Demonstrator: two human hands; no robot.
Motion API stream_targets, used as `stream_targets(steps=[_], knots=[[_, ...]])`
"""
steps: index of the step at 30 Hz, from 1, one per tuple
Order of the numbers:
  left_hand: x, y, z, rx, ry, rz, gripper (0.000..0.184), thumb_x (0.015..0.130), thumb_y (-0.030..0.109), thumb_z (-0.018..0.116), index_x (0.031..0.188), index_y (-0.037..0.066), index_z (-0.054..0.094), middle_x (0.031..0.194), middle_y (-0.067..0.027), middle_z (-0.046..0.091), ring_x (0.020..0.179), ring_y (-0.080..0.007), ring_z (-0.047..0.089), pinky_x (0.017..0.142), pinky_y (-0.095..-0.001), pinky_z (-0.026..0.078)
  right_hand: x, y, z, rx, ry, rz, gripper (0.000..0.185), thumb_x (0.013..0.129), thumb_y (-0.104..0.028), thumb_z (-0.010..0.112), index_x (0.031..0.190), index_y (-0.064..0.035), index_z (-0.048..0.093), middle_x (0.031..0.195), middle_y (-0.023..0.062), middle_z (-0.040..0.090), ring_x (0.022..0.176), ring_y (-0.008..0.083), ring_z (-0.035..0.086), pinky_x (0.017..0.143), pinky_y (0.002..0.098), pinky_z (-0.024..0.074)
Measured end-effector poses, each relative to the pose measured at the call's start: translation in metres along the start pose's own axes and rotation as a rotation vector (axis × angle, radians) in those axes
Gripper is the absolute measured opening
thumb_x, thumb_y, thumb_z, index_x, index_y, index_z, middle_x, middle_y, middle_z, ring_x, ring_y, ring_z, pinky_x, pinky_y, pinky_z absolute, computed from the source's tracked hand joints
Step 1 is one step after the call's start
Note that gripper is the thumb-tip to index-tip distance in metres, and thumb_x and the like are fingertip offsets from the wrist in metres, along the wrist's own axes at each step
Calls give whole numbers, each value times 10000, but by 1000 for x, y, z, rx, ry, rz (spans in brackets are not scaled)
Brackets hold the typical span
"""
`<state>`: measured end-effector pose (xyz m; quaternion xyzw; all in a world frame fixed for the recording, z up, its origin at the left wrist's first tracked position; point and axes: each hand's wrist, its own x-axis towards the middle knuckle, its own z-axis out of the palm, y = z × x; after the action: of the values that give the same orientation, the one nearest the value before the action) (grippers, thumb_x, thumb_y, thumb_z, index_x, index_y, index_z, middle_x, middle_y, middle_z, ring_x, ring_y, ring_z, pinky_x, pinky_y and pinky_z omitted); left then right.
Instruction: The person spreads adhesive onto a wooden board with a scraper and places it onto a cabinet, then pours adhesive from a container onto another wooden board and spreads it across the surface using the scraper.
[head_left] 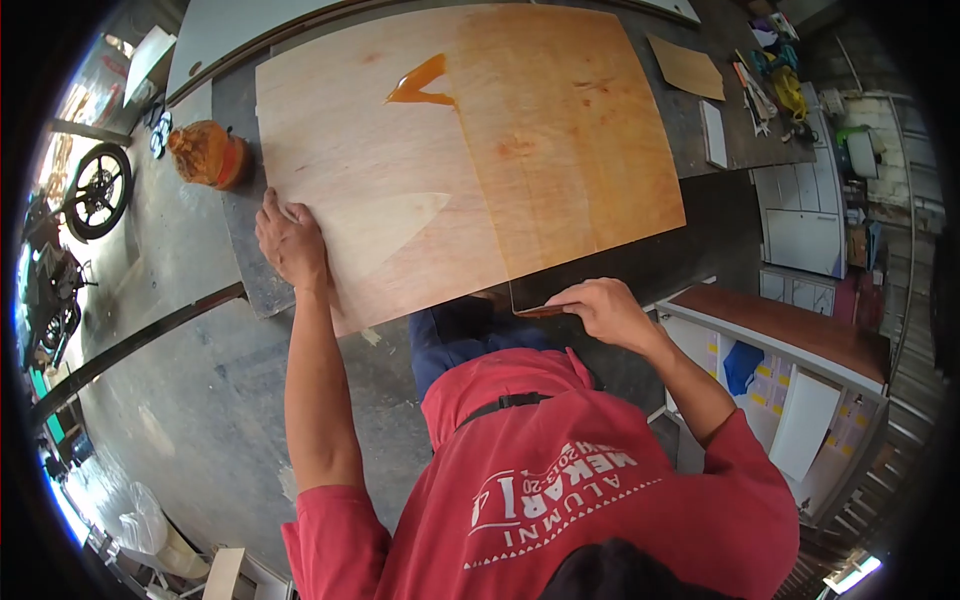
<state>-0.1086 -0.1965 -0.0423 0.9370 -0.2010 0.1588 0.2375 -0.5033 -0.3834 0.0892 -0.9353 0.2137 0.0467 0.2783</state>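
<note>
Head view: the plywood board [350, 150] fills the upper middle of the frame, orange across its right part, with a thick orange puddle [422, 82] near the top. My right hand [605, 312], right of centre, is closed on a thin spreader [540, 311] by the near edge; excess there could drip onto my trousers [432, 340]. My left hand [289, 238] rests at the left edge; whether it pinches, I can't tell, and too light a hold might let the board slide into the orange-smeared container [208, 155], upper left.
</note>
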Motion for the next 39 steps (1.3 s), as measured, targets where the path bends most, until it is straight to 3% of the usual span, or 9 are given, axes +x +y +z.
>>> stream_targets(steps=[5, 7, 12, 14, 18, 23, 32, 34, 39], knots=[[-2, 8, -5, -2, -57, -30, 420, 938, 188, 546, 1333, 50, 585, 1171, -190, 635, 1108, -378, 597, 956, -465, 476, 38, 46, -29, 64, 316, 223, 321, 819, -4, 605, 1087, -91, 757, 994, 140, 743, 896, 324, 686, 835, 431, 545], [-3, 2, -4, -36, -75, -32, 454, 955, 233, 520, 1378, 76, 557, 1228, -196, 623, 1164, -380, 576, 1011, -459, 445, 59, 71, -6, -354, 591, -11, 343, 818, 6, 597, 1117, -79, 744, 1038, 132, 742, 928, 334, 677, 843, 441, 540], [-3, 4, -3, -14, -96, -65, 455, 949, 212, 522, 1382, 79, 555, 1220, -192, 622, 1166, -379, 571, 1005, -457, 446, 35, 64, 4, -283, 426, -53, 349, 845, -24, 572, 1160, -73, 714, 1050, 124, 737, 943, 361, 670, 839, 469, 537], [-4, 4, -5, -2, -86, -30, 447, 943, 196, 531, 1374, 80, 559, 1201, -185, 624, 1157, -377, 571, 995, -453, 451, 49, 83, -12, -306, 593, 308, 322, 836, -35, 577, 1120, -70, 725, 1014, 132, 733, 936, 369, 676, 828, 478, 536], [-2, 5, -2, -10, -73, -29, 454, 943, 195, 531, 1380, 77, 554, 1236, -191, 618, 1169, -376, 572, 1005, -450, 447, 80, 86, -5, -235, 562, 521, 365, 838, 6, 546, 1138, -89, 730, 1060, 151, 730, 939, 384, 681, 803, 447, 544], [-5, 1, -2, -8, -110, -25, 469, 944, 189, 521, 1397, 70, 543, 1270, -208, 609, 1193, -386, 564, 1029, -458, 431, 61, 68, 18, -206, 485, -38, 325, 786, -28, 594, 1076, -78, 733, 1059, 102, 734, 1024, 319, 664, 910, 449, 501], [-5, 7, -4, 32, -109, -32, 456, 944, 178, 506, 1380, 53, 548, 1261, -211, 612, 1187, -384, 565, 1022, -460, 436, -54, 69, -15, -86, 113, 168, 330, 773, 10, 595, 1016, -128, 770, 1070, 78, 746, 984, 283, 670, 854, 418, 492], [-5, 5, -2, 34, -103, -32, 458, 943, 176, 506, 1382, 52, 546, 1258, -211, 613, 1188, -385, 564, 1021, -460, 437, -21, 87, -36, -60, 477, 114, 370, 832, 11, 547, 1080, -146, 772, 1035, 95, 754, 994, 305, 684, 882, 442, 499], [-8, 6, -7, 4, -97, -12, 460, 941, 171, 508, 1383, 49, 545, 1256, -209, 613, 1189, -385, 565, 1022, -459, 437, 41, 153, -7, -367, 685, 56, 343, 878, -43, 523, 1140, -77, 741, 1111, 138, 732, 1015, 323, 675, 934, 434, 501]])
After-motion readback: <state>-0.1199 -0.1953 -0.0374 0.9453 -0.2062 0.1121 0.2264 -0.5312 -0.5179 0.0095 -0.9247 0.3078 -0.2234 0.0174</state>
